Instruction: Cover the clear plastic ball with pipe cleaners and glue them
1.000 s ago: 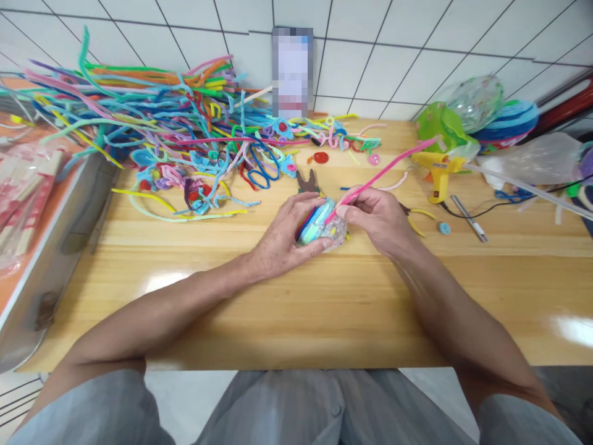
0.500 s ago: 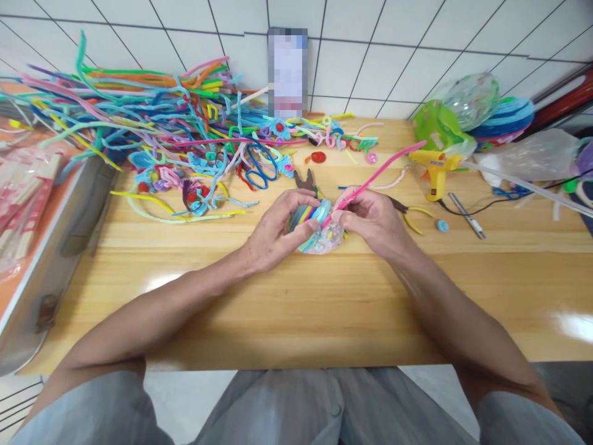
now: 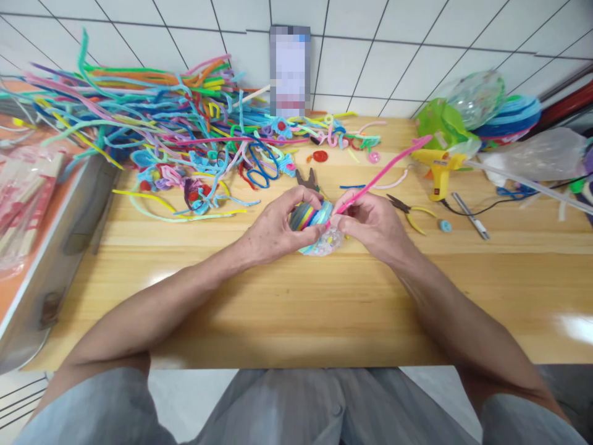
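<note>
Between my hands sits a small round ball (image 3: pixel 329 241), clear with coloured specks at the lower right and wrapped in striped blue, yellow and pink pipe cleaners on its left part. My left hand (image 3: pixel 290 224) is closed around its left side, thumb in front and fingers over the top. A bright pink pipe cleaner (image 3: pixel 380 175) is pinched in my right hand (image 3: pixel 368 221). One end meets the ball close to my left thumb; the free end slants up to the right. My fingers partly hide the contact point.
Dark-jawed pliers (image 3: pixel 307 180) lie just behind the ball. To the right are yellow-handled pliers (image 3: pixel 411 212), a yellow glue gun (image 3: pixel 438 172), a blue cap (image 3: pixel 445 225) and a cutter knife (image 3: pixel 470 216). Many pipe cleaners (image 3: pixel 152 117) are heaped back left. A phone (image 3: pixel 290 71) leans on the tiled wall.
My left thumb has slid slightly right along the ball, towards my right fingertips. The pink pipe cleaner's free end is a little higher. The whole view has shifted slightly.
</note>
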A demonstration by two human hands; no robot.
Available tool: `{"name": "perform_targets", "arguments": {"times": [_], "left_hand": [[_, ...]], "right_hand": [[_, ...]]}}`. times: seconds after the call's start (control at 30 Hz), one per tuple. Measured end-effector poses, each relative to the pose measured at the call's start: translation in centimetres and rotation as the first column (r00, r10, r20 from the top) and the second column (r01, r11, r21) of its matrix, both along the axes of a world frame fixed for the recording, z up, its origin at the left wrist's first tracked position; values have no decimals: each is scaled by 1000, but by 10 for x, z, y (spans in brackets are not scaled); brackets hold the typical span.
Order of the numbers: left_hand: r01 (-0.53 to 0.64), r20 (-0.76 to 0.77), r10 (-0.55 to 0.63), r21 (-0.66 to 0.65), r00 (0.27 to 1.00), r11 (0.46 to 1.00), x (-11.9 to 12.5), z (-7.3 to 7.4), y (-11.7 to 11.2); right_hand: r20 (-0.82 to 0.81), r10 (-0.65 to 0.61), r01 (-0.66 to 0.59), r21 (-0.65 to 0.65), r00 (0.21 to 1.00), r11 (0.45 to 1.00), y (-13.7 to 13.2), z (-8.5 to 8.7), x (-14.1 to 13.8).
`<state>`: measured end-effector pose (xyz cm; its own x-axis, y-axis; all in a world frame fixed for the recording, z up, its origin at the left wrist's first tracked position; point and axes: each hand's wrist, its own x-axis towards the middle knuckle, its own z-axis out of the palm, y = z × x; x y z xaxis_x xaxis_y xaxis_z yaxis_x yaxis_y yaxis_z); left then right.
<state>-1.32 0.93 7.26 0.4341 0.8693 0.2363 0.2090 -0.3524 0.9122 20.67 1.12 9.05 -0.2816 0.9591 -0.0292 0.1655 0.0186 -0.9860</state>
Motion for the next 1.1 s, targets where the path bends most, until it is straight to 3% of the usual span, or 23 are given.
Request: {"name": "perform_targets", "arguments": {"times": [0.6,0.73,0.9,1.1], "left_hand": [[-45,12,45,3,999,999,9,-9,-1],[-17,21,18,-7,1000,1000,6,-9,1],[60,19,-58,-109,998,992,-1,-3,3],[35,22,-33,-88,999,995,3,-3,3]], "right_hand": [[-1,-6,6,-9,1000,1000,-1,0,-1],[-6,-28,28,0,1000,1000,0,-3,-2],[-20,-39,38,-14,999,999,0,-4,-2],[5,-52,52,4,999,999,0,-4,-3]]}}
